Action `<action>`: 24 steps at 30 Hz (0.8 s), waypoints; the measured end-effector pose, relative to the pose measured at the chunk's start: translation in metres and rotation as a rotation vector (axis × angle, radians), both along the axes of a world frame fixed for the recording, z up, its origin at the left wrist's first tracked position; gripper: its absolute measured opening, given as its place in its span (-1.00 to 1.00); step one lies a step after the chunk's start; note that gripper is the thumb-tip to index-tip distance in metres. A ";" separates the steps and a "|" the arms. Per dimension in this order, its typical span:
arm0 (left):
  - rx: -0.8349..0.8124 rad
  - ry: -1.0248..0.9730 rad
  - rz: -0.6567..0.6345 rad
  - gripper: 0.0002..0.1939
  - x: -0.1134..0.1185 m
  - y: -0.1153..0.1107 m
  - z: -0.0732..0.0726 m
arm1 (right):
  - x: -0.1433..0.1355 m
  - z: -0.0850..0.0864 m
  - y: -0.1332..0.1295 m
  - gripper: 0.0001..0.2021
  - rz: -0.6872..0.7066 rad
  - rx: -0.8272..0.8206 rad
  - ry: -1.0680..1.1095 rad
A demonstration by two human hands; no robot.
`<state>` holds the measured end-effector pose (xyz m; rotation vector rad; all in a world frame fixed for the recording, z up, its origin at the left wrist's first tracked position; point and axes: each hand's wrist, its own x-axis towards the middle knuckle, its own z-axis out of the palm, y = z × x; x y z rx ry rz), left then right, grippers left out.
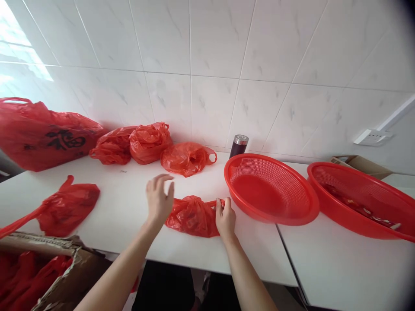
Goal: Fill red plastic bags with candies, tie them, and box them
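Loosely curved, the left hand [158,196] is raised at the left end of a crumpled red bag [193,217], its fingers wide and its thumb well apart. The right hand [226,216] has its fingers narrow, pinching the twisted, cord-like plastic at the bag's right end. This bag, thin, shiny and deeply creased, lies on the smooth white bench [129,242] between the hands, a lumpy oblong swollen by its contents. Just beyond it sit three knotted bags [150,144] of the same translucent film, rounded and wrinkled, with a bigger, boxier carrier bag [35,138] printed with black brushwork to their left. Nearer, at left, a flatter pouch [69,209] trails a long stretched handle toward a ragged-edged cardboard carton [76,259] filled with more red plastic. On the right, a round mesh-sided basin [259,194] of glossy hard plastic stands near a dark cylindrical flask [238,149] with a metallic cap; a second basin [353,216] beside it holds small pale pieces, too small to identify.
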<state>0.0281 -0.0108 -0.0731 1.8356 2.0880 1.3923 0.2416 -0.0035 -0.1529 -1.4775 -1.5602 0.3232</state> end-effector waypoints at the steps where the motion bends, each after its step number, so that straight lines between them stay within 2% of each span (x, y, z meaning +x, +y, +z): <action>1: -0.049 0.114 -0.138 -0.72 0.010 0.002 0.005 | 0.000 0.001 -0.002 -0.72 0.014 0.017 0.032; 3: -0.211 0.324 -0.418 -0.77 0.029 0.006 0.010 | 0.001 0.003 -0.006 -0.71 0.029 0.050 0.094; 4: -0.294 0.391 -0.513 -0.80 0.036 0.009 0.010 | 0.002 0.004 -0.007 -0.70 0.031 0.062 0.125; 6: -0.396 0.437 -0.567 -0.82 0.041 0.016 0.011 | 0.003 0.005 -0.010 -0.71 0.041 0.077 0.178; 8: -0.446 0.454 -0.536 -0.79 0.033 0.022 0.016 | 0.003 0.006 -0.011 -0.72 0.060 0.064 0.212; 11: -0.462 0.431 -0.400 -0.69 -0.002 0.027 0.032 | 0.003 0.007 -0.011 -0.64 0.094 -0.002 0.233; 15: -0.454 0.367 -0.123 -0.57 -0.073 0.023 0.053 | 0.001 0.004 -0.009 -0.57 0.126 -0.087 0.233; 18: -0.473 0.342 0.066 -0.51 -0.134 0.012 0.059 | 0.001 0.000 -0.006 -0.62 0.144 -0.131 0.201; 20: -0.507 0.344 0.191 -0.55 -0.171 0.001 0.063 | 0.001 -0.002 -0.004 -0.65 0.151 -0.137 0.177; 22: -0.532 0.359 0.329 -0.58 -0.199 -0.010 0.067 | -0.001 -0.004 0.000 -0.67 0.145 -0.126 0.171; 24: -0.525 0.391 0.428 -0.58 -0.215 -0.016 0.069 | -0.005 -0.004 0.000 -0.70 0.136 -0.113 0.172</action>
